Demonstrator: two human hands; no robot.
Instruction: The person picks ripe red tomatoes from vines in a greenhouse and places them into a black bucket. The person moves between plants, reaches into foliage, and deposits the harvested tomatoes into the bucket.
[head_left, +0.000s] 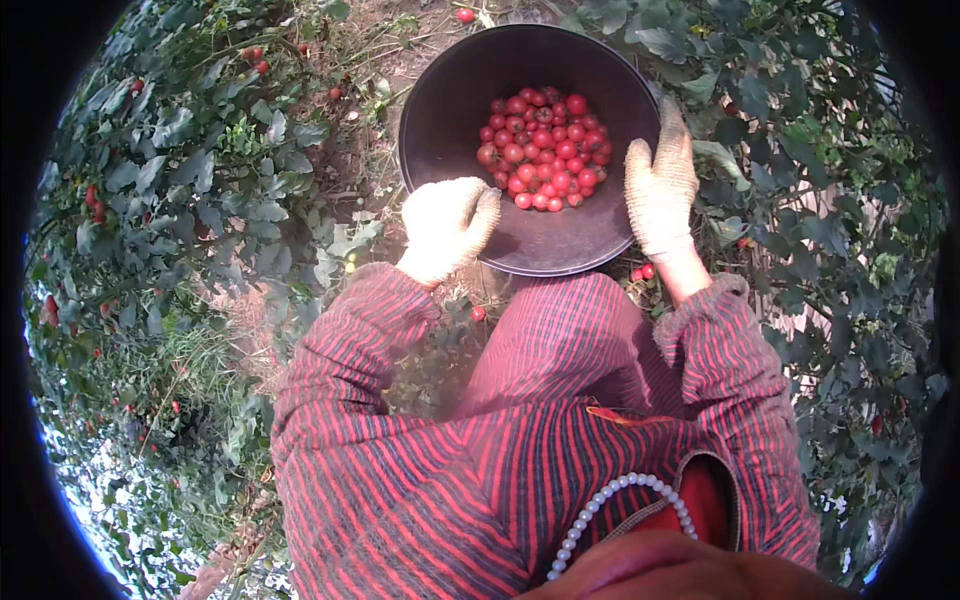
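A wide dark tub (547, 251) tilts towards me at the top of the view, its mouth facing up. Small red tomatoes (544, 150), some with green stem ends, are heaped on its bottom. My left hand (446, 225), in a pale knitted glove, closes over the near left rim with the fingers curled. On the right side, my right hand (664, 184), gloved alike, holds the rim, thumb towards the inside and fingers stretched along the outside. The underside of the tub is hidden.
Tomato plants (247, 172) with red fruit crowd the left, and more leafy plants (825, 225) rise on the right. Loose tomatoes (643, 271) lie close to my right wrist. Another tomato (478, 313) is beside my knee (559, 330). Bare soil (390, 60) shows beyond the tub.
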